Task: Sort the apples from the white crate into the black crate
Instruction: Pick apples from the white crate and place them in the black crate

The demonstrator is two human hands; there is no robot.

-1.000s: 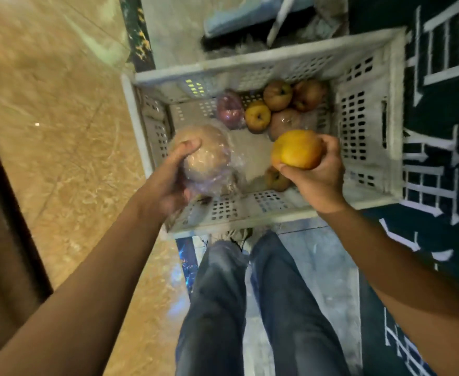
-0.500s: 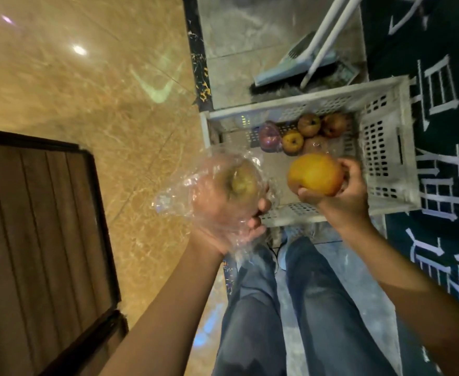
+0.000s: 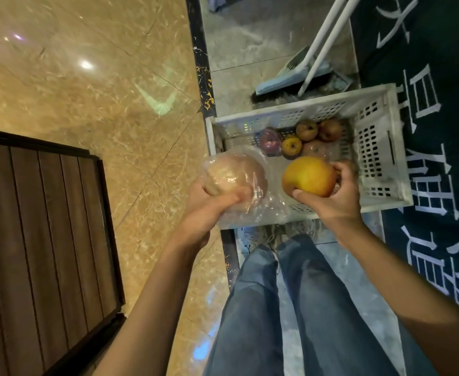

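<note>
The white crate [image 3: 380,147] stands on the floor ahead of my feet, with several small apples [image 3: 293,146] in its far part. My left hand [image 3: 209,206] grips a pale apple wrapped in clear plastic [image 3: 236,176], held above the crate's near left corner. My right hand [image 3: 336,196] grips a large yellow-orange apple [image 3: 308,176] above the crate's near side. A dark frame with brown slats [image 3: 41,240] lies at the left; I cannot tell whether it is the black crate.
A broom and dustpan [image 3: 298,77] lean behind the white crate. A dark mat with white lettering [image 3: 440,131] lies to the right. Polished marble floor [image 3: 100,90] spreads to the left. My legs in jeans [image 3: 277,308] stand below the crate.
Both hands have lifted their apples up out of the white crate. The view has swung left, and the dark slatted frame has come into sight.
</note>
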